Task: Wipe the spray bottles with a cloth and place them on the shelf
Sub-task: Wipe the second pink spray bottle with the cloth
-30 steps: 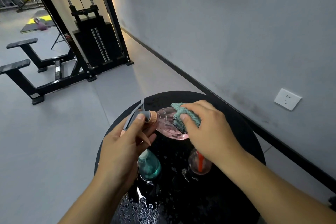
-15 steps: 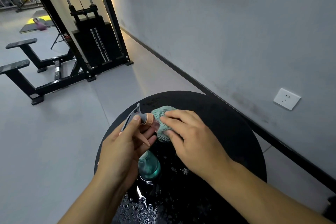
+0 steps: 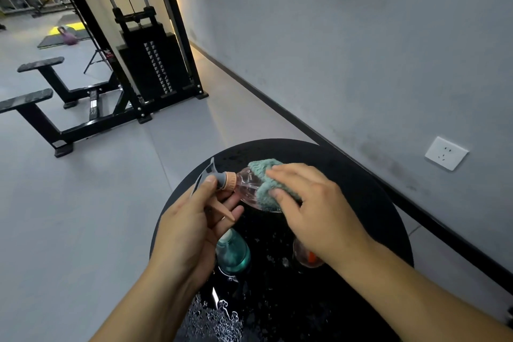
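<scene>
My left hand (image 3: 191,230) grips the pink bottle's (image 3: 249,184) sprayer, holding it sideways above the bench's (image 3: 361,189) far edge so my right hand (image 3: 313,208) can press the cloth (image 3: 265,186) around its body. The teal bottle (image 3: 233,254) waits below.

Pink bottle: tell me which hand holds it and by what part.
The left hand grips the pink bottle by its spray head. The right hand holds the cloth against the bottle's body.
</scene>
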Available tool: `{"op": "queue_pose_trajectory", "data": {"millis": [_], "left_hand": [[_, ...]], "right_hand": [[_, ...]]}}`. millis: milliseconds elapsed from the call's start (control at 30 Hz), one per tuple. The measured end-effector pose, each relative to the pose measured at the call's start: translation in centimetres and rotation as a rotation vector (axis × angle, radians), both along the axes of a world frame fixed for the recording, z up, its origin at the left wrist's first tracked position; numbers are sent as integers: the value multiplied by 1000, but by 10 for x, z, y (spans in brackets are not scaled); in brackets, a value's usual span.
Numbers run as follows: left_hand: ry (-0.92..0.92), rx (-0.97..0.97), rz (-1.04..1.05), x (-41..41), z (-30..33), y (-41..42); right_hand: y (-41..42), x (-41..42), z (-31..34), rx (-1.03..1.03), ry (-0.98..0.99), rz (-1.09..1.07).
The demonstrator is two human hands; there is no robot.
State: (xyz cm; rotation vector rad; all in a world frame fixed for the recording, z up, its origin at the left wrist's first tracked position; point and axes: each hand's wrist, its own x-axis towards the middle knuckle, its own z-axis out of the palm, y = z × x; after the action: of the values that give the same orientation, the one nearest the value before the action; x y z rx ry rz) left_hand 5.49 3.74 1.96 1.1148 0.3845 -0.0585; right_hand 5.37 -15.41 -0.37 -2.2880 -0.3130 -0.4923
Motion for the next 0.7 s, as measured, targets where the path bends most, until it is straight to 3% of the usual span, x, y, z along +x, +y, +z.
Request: {"op": "queue_pose_trajectory", "data": {"millis": [100, 300, 500, 700], "left_hand": [[-10, 6, -6, 1, 1, 1], [-15, 36, -65, -3, 0, -5], [-57, 76, -81, -2, 2, 0], [-80, 128, -141, -6, -2, -4]], "right_hand": [[-9, 2, 0, 134, 51, -90], [2, -4, 4, 28, 20, 41], [-16, 4, 7, 197, 107, -65], [-6, 0, 10, 78, 105, 46]]}}
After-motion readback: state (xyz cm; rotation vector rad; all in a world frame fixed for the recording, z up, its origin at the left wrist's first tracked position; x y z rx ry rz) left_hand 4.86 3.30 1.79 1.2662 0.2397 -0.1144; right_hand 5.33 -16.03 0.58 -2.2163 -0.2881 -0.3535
